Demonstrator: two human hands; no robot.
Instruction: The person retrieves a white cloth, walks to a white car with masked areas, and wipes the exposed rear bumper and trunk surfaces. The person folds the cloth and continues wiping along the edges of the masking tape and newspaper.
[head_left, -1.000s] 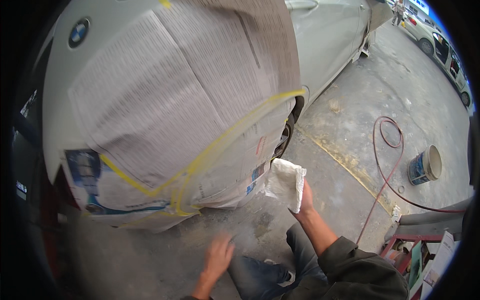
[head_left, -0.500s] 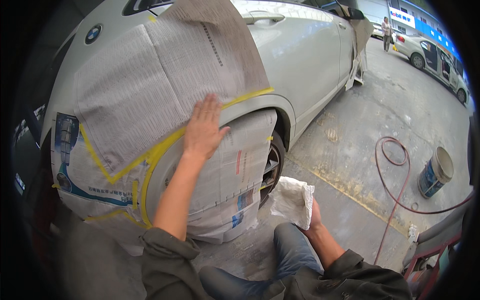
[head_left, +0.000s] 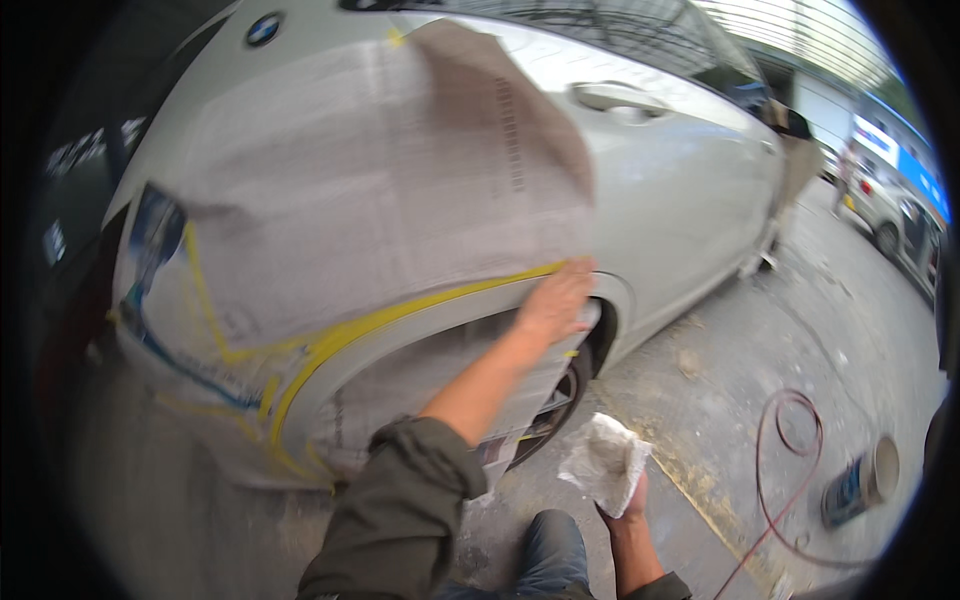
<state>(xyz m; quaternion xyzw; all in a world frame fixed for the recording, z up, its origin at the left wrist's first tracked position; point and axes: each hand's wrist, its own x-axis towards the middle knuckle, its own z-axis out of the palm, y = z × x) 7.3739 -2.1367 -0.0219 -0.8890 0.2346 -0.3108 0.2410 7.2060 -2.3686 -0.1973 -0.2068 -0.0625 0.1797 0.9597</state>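
The left hand is open and flat, its fingers at the end of the narrow yellow masking tape along the wheel arch. The right hand grips from below a crumpled white cloth-like sheet, near the dark wheel. Above the tape, a large greyish newspaper sheet covers part of the white car. Farther right are a thin reddish hose and a cylindrical bucket.

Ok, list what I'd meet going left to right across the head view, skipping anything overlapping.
Round car badge, left hand, right hand holding crumpled white material, reddish hose loop, bucket.
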